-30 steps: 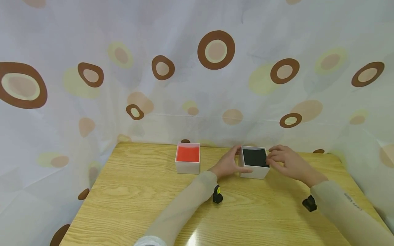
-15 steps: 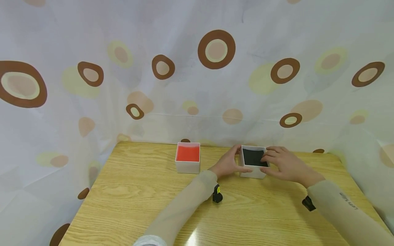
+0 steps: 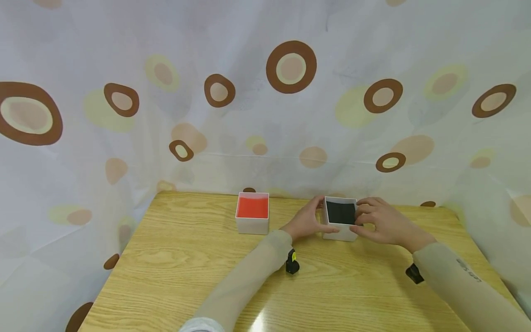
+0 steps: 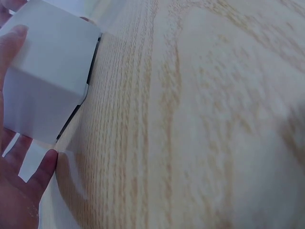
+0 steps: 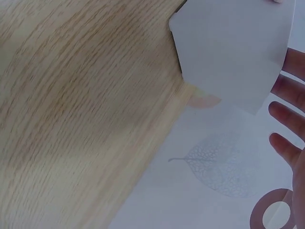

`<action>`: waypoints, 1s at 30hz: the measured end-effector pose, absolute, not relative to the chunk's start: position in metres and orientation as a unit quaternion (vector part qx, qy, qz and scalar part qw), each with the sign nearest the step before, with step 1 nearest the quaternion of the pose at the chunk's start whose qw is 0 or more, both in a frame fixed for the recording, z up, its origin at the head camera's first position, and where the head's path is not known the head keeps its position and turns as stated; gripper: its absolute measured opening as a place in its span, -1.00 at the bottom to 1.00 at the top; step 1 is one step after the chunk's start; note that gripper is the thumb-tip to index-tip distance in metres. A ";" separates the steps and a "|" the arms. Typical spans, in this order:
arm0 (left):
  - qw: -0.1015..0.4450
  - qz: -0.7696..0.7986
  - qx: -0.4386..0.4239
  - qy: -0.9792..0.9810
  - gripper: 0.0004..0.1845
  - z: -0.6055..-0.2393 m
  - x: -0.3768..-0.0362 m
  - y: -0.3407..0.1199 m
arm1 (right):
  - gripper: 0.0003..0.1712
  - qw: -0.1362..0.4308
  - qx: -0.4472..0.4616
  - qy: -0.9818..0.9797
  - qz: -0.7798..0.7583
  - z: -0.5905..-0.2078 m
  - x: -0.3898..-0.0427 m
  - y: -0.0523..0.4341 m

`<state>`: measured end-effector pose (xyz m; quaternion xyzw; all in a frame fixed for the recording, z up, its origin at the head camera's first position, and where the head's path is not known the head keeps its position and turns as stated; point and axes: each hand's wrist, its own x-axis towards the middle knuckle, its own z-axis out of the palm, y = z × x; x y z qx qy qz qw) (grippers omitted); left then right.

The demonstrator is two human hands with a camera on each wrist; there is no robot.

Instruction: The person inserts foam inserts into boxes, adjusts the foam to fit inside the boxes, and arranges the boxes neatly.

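From the head view: two small square white boxes sit on the wooden counter (image 3: 199,258), near its far edge. The left box (image 3: 252,214) has a flat red lining inside, nothing else in it that I can see. The right box (image 3: 341,224) has a black lining that looks like soft fabric or foam, with a faint crease down the middle. The left hand (image 3: 308,223) cups that box's left wall, thumb along the front, so its grip is curled on the box. The right hand (image 3: 379,222) holds the right side, fingertips hooked over the rim. Both arms wear thin beige sleeves, with one small black gadget under each wrist. A spotted curtain (image 3: 290,92) hangs behind.

Left wrist view: a plain matte cardboard corner of the right box (image 4: 50,76), with fingers (image 4: 9,47) flat against it, and glossy woodgrain all around.

Right wrist view: the smooth white wall of the same box (image 5: 233,52), right at the counter's edge, with fingers (image 5: 286,90) beside it and the curtain below.
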<state>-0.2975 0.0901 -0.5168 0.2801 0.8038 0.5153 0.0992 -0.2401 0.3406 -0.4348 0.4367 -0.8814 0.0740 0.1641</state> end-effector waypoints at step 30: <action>0.104 0.511 0.294 0.801 -0.02 -0.519 -0.299 0.089 | -0.81 0.143 0.462 -0.864 0.138 -0.450 -0.242 0.311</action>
